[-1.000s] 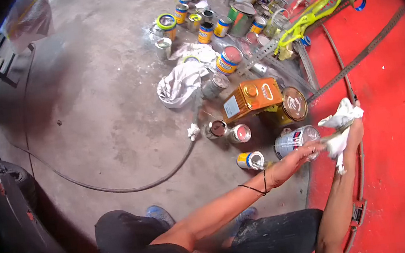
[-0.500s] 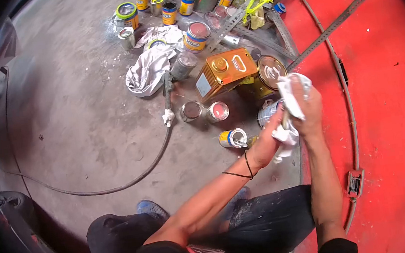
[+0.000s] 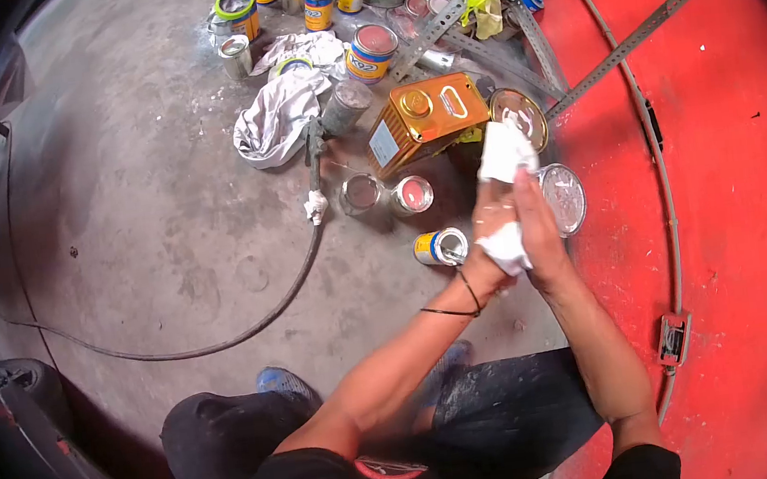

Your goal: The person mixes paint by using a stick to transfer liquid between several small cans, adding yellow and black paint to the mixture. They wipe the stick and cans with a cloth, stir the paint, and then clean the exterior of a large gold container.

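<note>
A white rag is pressed between my two hands, its upper part above the fingers and another fold near the wrists. My left hand, with a black cord on its wrist, lies under the rag, its fingers partly covered. On the other side my right hand presses against the rag and the left palm. Just left of the hands stands a small open tin with a yellow and blue label. A round-topped can is right behind my right hand.
A gold rectangular can stands ahead, with two small cups of paint before it. Crumpled white cloth lies left of a dark hose. Several paint tins and a metal frame are farther back.
Both hands have moved left and slightly down with the rag. The round-topped can at the right, mostly covered before, now shows.
</note>
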`<state>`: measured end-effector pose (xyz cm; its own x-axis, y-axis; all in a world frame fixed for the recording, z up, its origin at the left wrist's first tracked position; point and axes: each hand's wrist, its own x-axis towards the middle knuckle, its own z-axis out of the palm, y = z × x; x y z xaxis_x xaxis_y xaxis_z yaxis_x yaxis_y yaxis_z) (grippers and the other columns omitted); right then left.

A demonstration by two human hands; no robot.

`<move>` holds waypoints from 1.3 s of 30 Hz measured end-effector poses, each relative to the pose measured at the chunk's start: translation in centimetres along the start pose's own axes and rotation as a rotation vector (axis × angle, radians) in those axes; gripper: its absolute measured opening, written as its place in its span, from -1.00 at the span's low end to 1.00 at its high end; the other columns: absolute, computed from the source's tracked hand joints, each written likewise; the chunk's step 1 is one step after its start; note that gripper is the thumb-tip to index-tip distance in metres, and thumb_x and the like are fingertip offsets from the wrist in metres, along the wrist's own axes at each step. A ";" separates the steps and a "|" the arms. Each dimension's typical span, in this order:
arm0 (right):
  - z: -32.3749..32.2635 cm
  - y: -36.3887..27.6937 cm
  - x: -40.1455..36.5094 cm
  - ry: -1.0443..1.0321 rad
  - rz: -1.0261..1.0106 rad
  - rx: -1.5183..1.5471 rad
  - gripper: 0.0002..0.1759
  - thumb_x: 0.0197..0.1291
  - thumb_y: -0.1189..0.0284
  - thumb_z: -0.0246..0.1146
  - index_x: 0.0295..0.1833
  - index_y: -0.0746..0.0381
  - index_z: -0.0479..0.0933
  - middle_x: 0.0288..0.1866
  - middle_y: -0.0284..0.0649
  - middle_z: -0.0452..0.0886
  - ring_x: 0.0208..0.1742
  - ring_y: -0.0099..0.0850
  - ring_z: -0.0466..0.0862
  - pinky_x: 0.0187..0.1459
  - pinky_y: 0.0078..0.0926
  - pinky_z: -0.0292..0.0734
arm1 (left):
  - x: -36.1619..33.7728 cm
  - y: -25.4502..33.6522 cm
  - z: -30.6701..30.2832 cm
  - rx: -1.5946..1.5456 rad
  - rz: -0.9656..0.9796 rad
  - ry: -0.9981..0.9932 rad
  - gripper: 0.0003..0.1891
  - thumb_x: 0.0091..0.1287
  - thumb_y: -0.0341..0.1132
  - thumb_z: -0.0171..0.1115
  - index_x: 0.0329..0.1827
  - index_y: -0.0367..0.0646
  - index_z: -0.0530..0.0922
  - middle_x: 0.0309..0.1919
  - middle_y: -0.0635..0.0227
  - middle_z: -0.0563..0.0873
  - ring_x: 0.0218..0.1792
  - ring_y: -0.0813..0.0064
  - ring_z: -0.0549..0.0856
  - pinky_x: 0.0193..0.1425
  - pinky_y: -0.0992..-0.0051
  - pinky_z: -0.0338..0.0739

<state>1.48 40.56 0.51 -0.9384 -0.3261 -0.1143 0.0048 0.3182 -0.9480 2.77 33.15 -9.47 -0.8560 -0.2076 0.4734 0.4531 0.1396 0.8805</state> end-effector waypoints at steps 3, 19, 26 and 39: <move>2.5 -1.5 -0.2 -0.108 -0.309 -0.387 -0.16 0.78 -0.03 0.07 0.68 0.55 0.19 0.70 0.25 0.28 0.73 0.08 0.32 0.74 -0.10 0.13 | 0.3 2.0 -2.1 -0.741 -0.387 0.274 -0.53 0.73 -0.10 0.17 0.53 -0.18 0.52 0.32 0.26 0.74 0.32 0.30 0.72 0.51 0.23 0.56; -10.6 -1.7 4.8 0.410 -0.247 -0.436 -0.66 0.57 0.39 0.25 0.33 0.30 0.58 0.05 -0.18 0.77 0.02 -0.36 0.75 0.09 -0.30 0.64 | 3.5 2.7 -5.7 -0.561 -0.283 -0.165 -0.58 0.62 -0.26 0.38 0.46 -0.20 0.67 0.29 0.27 0.80 0.33 0.40 0.74 0.50 0.33 0.57; -12.8 -3.9 3.6 0.456 -0.164 -0.148 -0.55 0.66 0.26 0.23 0.43 0.33 0.62 0.12 -0.31 0.77 0.03 -0.58 0.71 0.04 -0.49 0.60 | 3.0 -3.5 -14.3 0.623 -0.099 0.162 -0.53 0.26 -0.47 0.49 0.27 -0.10 0.72 0.13 0.12 0.81 0.21 0.03 0.77 0.42 0.13 0.60; -12.5 -3.9 2.8 0.393 -0.189 -0.131 -0.57 0.63 0.22 0.32 0.34 0.34 0.66 0.05 -0.31 0.79 -0.01 -0.59 0.71 0.03 -0.53 0.60 | -3.9 -13.0 -16.8 1.026 -0.440 -0.195 0.00 0.09 -0.37 0.66 0.70 0.14 0.42 0.53 -0.15 0.53 0.50 -0.22 0.58 0.50 -0.06 0.59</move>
<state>-5.46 49.57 7.60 -0.9786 -0.0352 0.2027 -0.1994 0.4041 -0.8927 4.41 15.84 -22.36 -0.9554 -0.2929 0.0364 -0.2383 0.8383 0.4904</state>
